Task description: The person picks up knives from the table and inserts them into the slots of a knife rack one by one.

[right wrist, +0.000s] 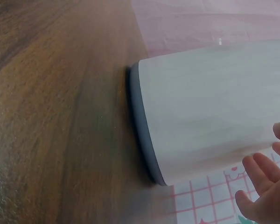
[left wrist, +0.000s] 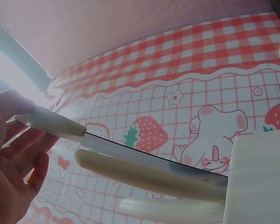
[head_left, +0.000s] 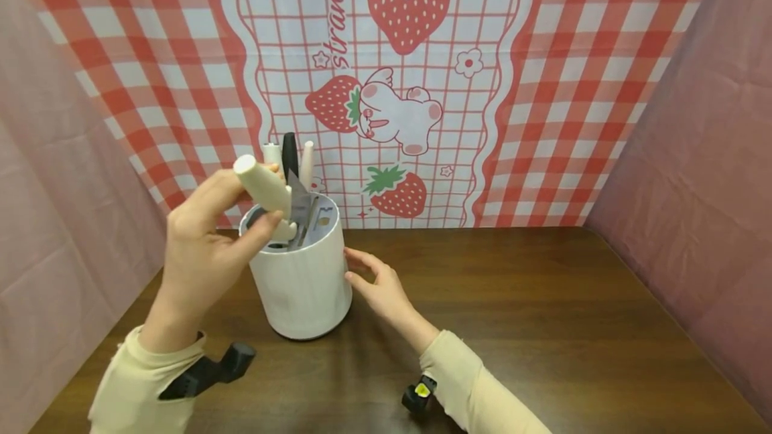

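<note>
A round white knife holder stands upright on the table, its grey slotted top facing up. Between thumb and fingers my left hand pinches the white handle of a knife above the holder. In the left wrist view, the blade of this knife shows partly, its far end hidden behind the holder's rim. My right hand lies against the holder's right side, fingers extended and touching the wall. Other handles stick up from the slots: a black handle, a pale handle and a white handle.
The brown wooden table runs to a strawberry-print checked cloth behind the holder. Pink cloth hangs on both sides. Another pale handle sits low at the holder's front, close to my left thumb.
</note>
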Motion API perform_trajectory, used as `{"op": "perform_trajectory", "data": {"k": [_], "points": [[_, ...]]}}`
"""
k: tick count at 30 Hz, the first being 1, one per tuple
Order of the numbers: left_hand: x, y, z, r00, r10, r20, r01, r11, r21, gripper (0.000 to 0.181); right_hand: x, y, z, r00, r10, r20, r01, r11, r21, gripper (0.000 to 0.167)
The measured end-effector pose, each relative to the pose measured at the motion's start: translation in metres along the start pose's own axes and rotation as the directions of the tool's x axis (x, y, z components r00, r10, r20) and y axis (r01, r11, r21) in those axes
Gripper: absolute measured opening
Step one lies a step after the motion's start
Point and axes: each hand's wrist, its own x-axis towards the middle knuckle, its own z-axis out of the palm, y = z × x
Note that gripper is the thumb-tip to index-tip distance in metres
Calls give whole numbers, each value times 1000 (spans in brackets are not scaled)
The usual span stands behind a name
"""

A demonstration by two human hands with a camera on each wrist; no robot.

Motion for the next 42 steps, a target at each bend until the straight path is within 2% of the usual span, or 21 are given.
{"op": "perform_trajectory", "data": {"k": [2,5,7,9,12,16,19,21,28,35,42], "points": [[-1,-1,-1,1000,-5,14,5,1000,-3,45,0,0,0,1000,5,0,-5,1000,1,39],[-2,-4,-1,999,-31,43,31,1000,-1,34,0,0,0,1000,9,-1,-9,1000,-1,39],[-3,-6,-1,995,-68,68,67,998,18,32,0,1,0,1000,12,-2,-12,1000,-3,39],[-5,-8,0,989,-119,93,115,993,39,38,0,1,0,1000,11,-1,-11,1000,1,40],[-6,-10,3,971,-206,120,199,978,65,42,0,1,0,1000,17,-1,-17,1000,4,40],[-8,-12,7,940,-315,134,304,948,100,40,-1,1,0,1000,20,-5,-20,1000,3,40],[-9,-13,10,921,-367,133,348,926,146,38,-1,1,0,1000,15,-4,-15,1000,14,40],[-10,-14,11,916,-378,132,353,918,180,37,-1,1,0,1000,12,-1,-12,1000,21,40],[-13,-18,15,919,-368,141,324,910,259,34,-1,1,0,1000,9,-3,-9,1000,9,40],[-15,-24,16,897,-388,211,317,898,305,32,-1,1,0,1000,0,5,-1,1000,29,40],[-16,-30,17,881,-401,249,314,892,325,28,-1,0,0,1000,6,0,-6,999,35,40]]}}
